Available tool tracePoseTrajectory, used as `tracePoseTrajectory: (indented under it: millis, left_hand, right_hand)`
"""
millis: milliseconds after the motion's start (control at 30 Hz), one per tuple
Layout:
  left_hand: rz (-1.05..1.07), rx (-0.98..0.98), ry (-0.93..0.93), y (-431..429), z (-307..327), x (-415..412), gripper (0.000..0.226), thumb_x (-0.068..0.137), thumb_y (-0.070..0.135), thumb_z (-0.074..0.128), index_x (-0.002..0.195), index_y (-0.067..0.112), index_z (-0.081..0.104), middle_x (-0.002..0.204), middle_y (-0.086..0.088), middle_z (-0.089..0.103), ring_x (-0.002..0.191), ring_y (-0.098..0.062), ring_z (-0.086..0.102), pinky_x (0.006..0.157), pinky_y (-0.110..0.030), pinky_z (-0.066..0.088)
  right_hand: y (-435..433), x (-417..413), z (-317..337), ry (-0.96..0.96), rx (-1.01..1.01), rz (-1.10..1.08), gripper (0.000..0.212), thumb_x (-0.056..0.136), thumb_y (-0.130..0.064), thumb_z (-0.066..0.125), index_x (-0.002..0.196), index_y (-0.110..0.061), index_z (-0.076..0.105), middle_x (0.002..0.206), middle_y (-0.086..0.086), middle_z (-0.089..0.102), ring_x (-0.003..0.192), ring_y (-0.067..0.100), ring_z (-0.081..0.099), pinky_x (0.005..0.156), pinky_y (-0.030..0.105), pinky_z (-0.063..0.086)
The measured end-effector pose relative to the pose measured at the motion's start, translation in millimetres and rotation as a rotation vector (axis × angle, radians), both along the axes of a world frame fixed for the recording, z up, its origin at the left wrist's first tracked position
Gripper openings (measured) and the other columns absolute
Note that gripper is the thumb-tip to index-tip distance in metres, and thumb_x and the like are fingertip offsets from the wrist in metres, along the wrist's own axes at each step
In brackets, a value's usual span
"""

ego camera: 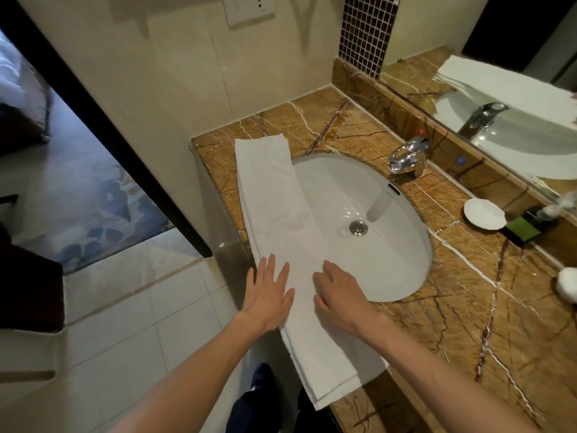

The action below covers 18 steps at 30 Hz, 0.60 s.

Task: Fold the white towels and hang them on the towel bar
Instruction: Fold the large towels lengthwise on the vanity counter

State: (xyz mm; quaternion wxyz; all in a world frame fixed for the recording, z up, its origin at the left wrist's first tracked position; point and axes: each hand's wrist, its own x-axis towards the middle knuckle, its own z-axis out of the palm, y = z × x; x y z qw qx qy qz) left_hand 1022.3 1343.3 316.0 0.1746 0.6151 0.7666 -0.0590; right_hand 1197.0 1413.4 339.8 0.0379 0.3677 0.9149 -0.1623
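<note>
along the left rim of the sink point(390, 245) lies a white towel point(274, 195), folded into a long narrow strip of several layers. its far end rests on the brown marble counter point(468, 307) behind and left of the sink, its middle overlaps the sink's left edge, and its near end juts a little past the counter front, just before the sink.

left hand point(270, 295) lies flat on the towel at the sink's near left corner, palm down, fingers straight and spread, gripping nothing. right hand point(340, 295) rests beside it on the same strip, closer to the sink, palm down, fingers loosely bent with the tips on the cloth; it presses rather than pinches. the two hands sit near each other without touching.

behind the sink stands a chrome tap point(407, 157), its spout over the bowl. a metal drain plug point(358, 228) sits at the sink's middle. right of the sink, on the counter, are a white scalloped dish point(484, 213) and beyond it a green packet point(523, 230). a mirror point(515, 89) runs behind the sink, showing the towel's reflection.
</note>
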Motion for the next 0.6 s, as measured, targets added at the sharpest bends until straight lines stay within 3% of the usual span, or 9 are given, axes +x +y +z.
tracePoseTrajectory:
  millis: [67,167,300,400,500,600]
  left_hand:
    - [0.017,0.001,-0.009,16,1,-13,0.059,0.101,0.042,0.02,0.152,0.021,0.0,0.159,-0.014,-0.01,0.146,-0.031,-0.009,0.117,-0.047,-0.003]
    - [0.098,0.038,-0.083,40,1,-34,0.058,0.101,0.038,0.027,0.152,0.018,0.007,0.159,-0.016,-0.005,0.145,-0.032,-0.001,0.118,-0.045,0.003]
    - [0.351,0.187,-0.391,65,2,-57,0.051,0.099,0.029,0.043,0.145,0.014,0.03,0.151,-0.014,0.02,0.131,-0.026,0.029,0.112,-0.034,0.024]
    - [0.511,0.25,-0.627,80,2,-68,0.045,0.095,0.018,0.054,0.138,0.013,0.041,0.136,-0.008,0.036,0.109,-0.013,0.041,0.101,-0.02,0.028]
    - [0.611,0.248,-0.717,93,2,-79,0.046,0.092,0.011,0.057,0.135,0.013,0.041,0.131,-0.008,0.042,0.104,-0.012,0.043,0.097,-0.022,0.035]
    - [0.705,0.226,-0.802,103,4,-86,0.049,0.09,0.004,0.058,0.135,0.012,0.04,0.129,-0.01,0.048,0.108,-0.019,0.051,0.098,-0.027,0.042]
  right_hand:
    - [15,-17,-1,-0.006,-0.066,-0.064,0.033,0.096,-0.024,0.04,0.124,-0.006,0.042,0.136,0.018,0.039,0.123,0.029,0.039,0.097,0.036,0.034]
    - [36,-38,0,0.056,-0.175,-0.206,0.028,0.094,-0.024,0.04,0.116,-0.007,0.04,0.115,0.015,0.043,0.111,0.032,0.045,0.088,0.039,0.038]
    - [72,-55,-8,0.082,-0.338,-0.387,0.026,0.096,-0.027,0.043,0.113,-0.007,0.041,0.116,0.018,0.046,0.113,0.034,0.045,0.091,0.043,0.04]
    - [98,-70,-14,0.168,-0.464,-0.522,0.02,0.096,-0.026,0.049,0.103,-0.008,0.043,0.104,0.014,0.053,0.097,0.03,0.052,0.078,0.035,0.04]
    - [113,-83,-19,0.205,-0.58,-0.673,0.03,0.094,-0.027,0.053,0.113,-0.005,0.048,0.096,0.008,0.057,0.088,0.026,0.053,0.072,0.031,0.037]
    - [119,-91,-27,0.236,-0.573,-0.769,0.027,0.09,-0.026,0.056,0.104,-0.004,0.054,0.087,0.005,0.058,0.08,0.024,0.053,0.068,0.031,0.037]
